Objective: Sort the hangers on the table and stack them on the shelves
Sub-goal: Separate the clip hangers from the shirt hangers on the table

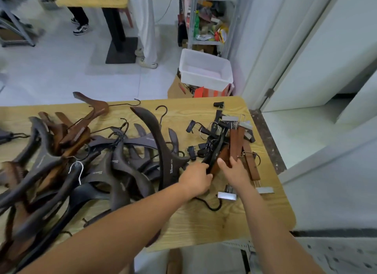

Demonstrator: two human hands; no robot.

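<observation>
at table (224, 222) right edge: clip-hanger bundle (234, 139) lies lengthwise away; left hand (195, 177), right hand (236, 171) grip near end together.

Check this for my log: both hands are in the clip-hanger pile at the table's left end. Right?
No. In the head view the left hand and right hand are in the clip-hanger pile, but it lies at the right end of the table.

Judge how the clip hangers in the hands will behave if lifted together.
The clip hangers look stiff singly: straight wooden bars. Lifted as a bunch they will probably snag and drag neighbours, since their hooks and metal clips are interlocked. Loose ones may slide out, as the left hand and right hand grip only the near ends.
</observation>
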